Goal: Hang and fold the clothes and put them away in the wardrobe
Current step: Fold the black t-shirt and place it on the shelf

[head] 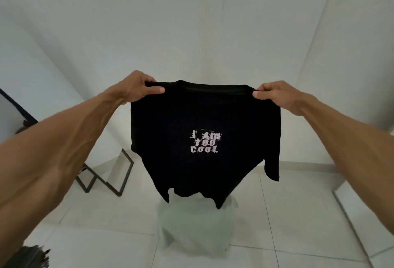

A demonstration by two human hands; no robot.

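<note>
Black short-sleeved cotton T-shirt [204, 114]: held up in the air in front of the person, at the centre of the view and clear of the floor. It hangs full length with its long axis vertical, round collar at the top and hem at the bottom. The hem is uneven and rumpled. One sleeve hangs down on the right side. The printed side faces the camera.

Writing: white distressed lettering [205, 141] on the chest, in three lines, reads "I Am too cool". No brand label can be made out.

Left hand [140, 86]: closed in a pinch on the shirt's shoulder seam just left of the collar, thumb on the near face, fingers curled over the top edge.

Right hand [275, 95]: closed in a matching pinch on the opposite shoulder, thumb on the near face, the fingers folded behind the fabric. Both forearms are extended, and the shoulder line is pulled taut between them.

Surroundings: a pale green garment [194, 225] lies on the white tiled floor [287, 214] directly under the hem. A black angular metal frame [110, 173] stands to the left against the white wall [191, 22].
</note>
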